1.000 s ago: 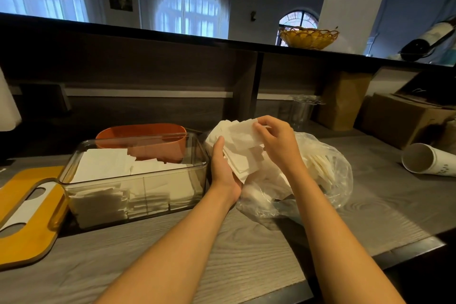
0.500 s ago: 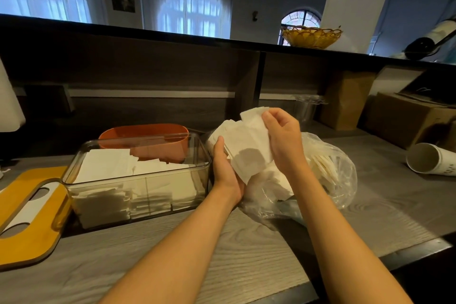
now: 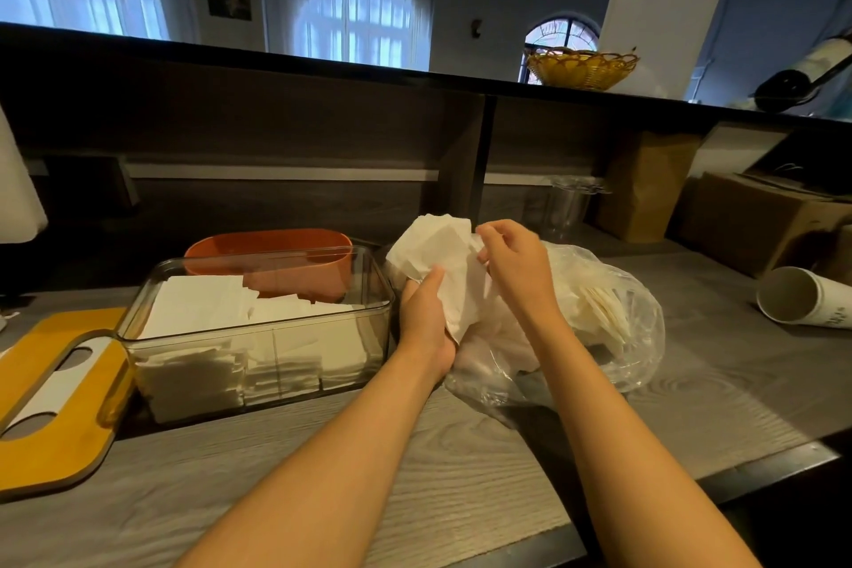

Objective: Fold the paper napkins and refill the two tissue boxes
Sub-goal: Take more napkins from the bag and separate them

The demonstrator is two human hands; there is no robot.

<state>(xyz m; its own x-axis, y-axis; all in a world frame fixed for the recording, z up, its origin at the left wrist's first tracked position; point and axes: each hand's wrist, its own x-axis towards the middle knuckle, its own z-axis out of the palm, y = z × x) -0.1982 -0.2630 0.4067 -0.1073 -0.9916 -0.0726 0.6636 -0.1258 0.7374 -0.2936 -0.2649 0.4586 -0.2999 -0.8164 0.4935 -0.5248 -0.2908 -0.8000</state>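
Only blurred, unreadable print on paper cup [image 3: 804, 303].

You have white napkins [image 3: 442, 263] in front of you, plain and unprinted, and more white ones stacked inside the clear, colourless tissue box [image 3: 258, 337]. Behind that box stands an orange-brown tub [image 3: 272, 247]. To your left lies a yellow lid [image 3: 50, 406] with a grey edge and white cut-outs. The plastic bag [image 3: 599, 337] on your right is see-through with a milky sheen, and the napkins in it look cream-white. The surface [image 3: 461, 466] under your arms is grey with a darker wood-grain pattern. Further right you see a white paper cup [image 3: 802, 302] with small dark print, brown cardboard boxes [image 3: 756, 221], and a golden-yellow woven basket [image 3: 581, 68] on the dark ledge.
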